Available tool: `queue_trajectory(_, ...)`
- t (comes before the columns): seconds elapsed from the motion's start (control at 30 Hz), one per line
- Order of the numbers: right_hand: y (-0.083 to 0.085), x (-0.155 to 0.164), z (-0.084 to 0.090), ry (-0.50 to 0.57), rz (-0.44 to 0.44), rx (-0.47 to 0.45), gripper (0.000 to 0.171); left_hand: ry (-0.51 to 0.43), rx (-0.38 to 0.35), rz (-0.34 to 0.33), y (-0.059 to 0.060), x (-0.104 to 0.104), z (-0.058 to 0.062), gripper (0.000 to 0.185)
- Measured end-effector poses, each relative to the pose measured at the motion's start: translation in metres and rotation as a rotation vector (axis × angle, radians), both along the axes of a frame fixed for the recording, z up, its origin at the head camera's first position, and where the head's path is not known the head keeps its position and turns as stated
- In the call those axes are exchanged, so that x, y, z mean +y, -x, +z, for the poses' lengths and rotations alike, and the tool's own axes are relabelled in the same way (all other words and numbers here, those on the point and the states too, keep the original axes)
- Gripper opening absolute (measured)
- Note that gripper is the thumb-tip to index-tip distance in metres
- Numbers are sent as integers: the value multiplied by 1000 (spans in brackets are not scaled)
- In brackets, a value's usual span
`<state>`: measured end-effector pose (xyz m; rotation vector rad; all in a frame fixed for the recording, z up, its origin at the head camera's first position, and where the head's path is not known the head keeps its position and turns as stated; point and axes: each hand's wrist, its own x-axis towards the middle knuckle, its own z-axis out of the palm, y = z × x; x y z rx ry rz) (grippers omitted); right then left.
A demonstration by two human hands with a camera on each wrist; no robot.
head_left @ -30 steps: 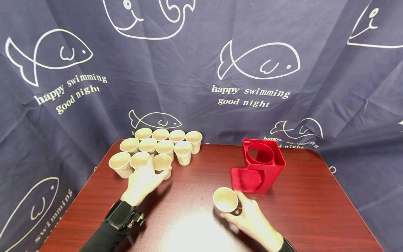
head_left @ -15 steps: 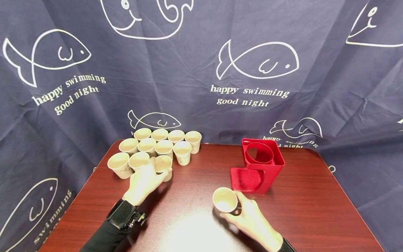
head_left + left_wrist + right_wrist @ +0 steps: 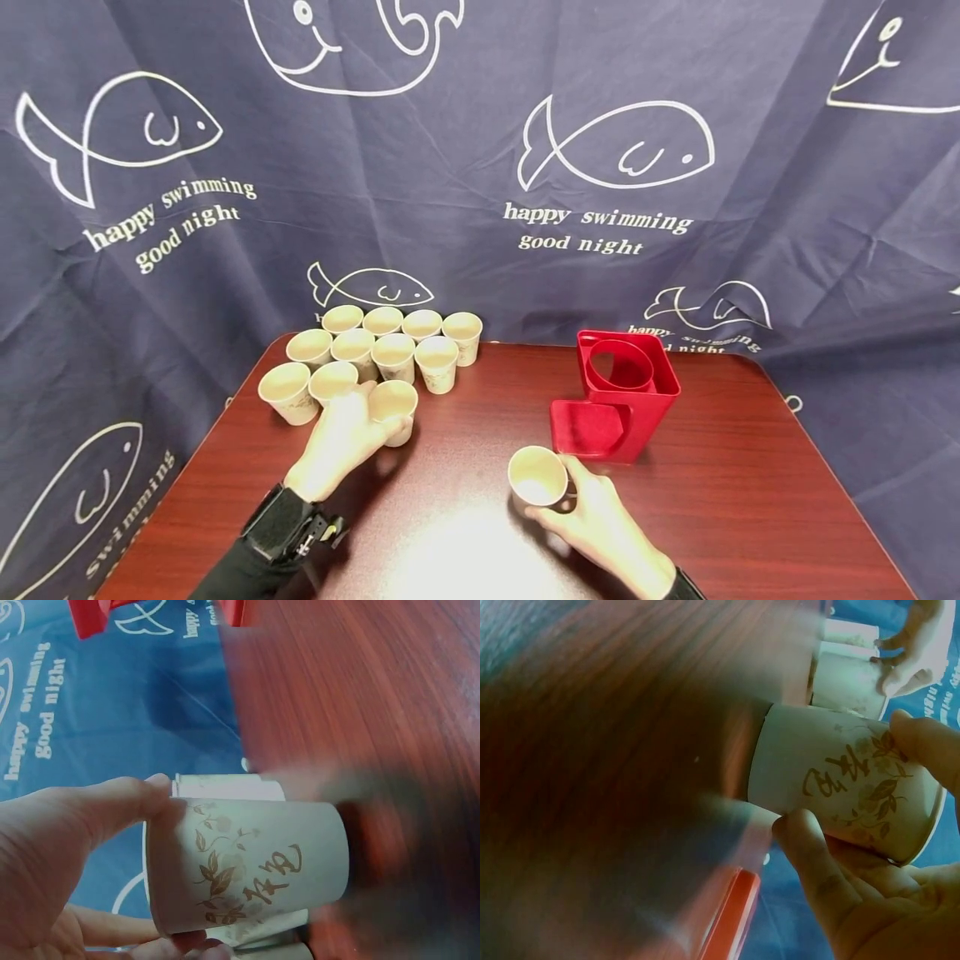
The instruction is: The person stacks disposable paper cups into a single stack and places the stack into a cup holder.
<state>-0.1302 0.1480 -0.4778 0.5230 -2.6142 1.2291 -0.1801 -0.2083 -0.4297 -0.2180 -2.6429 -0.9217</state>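
My left hand [image 3: 347,437] grips a white paper cup [image 3: 393,400] at the right end of the front row, thumb on one side near the rim and fingers on the other. Brown leaves and lettering show on that cup's wall in the left wrist view. Nearer the middle of the table, my right hand [image 3: 603,521] holds a second paper cup [image 3: 537,475] from its right side. This cup is upright with its mouth upward, and the right wrist view shows thumb and fingers around its printed wall [image 3: 840,780].
Several more paper cups [image 3: 352,346] stand upright in rows at the back left of the brown table [image 3: 465,433]. A red plastic holder [image 3: 637,425] with a round ring and a low square tray stands at the right. Behind the table hangs a blue fish-print curtain [image 3: 450,167].
The left hand's cup has come slightly toward me and to the right, leaving a wider gap to the row behind it. My right hand and its cup have stayed put.
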Motion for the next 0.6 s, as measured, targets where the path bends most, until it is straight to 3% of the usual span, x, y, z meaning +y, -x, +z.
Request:
queue_trajectory(0.2,-1,0,2,-16,-14,-29,61,14,64,-42,-6,6,8,31)
queue_trajectory(0.37,-1,-2,2,-20,-36,-77,59,22,65,-59,-11,14,17,35)
queue_trajectory(0.6,-1,-7,2,-34,-52,-77,60,124,111,-66,-16,31,31,43)
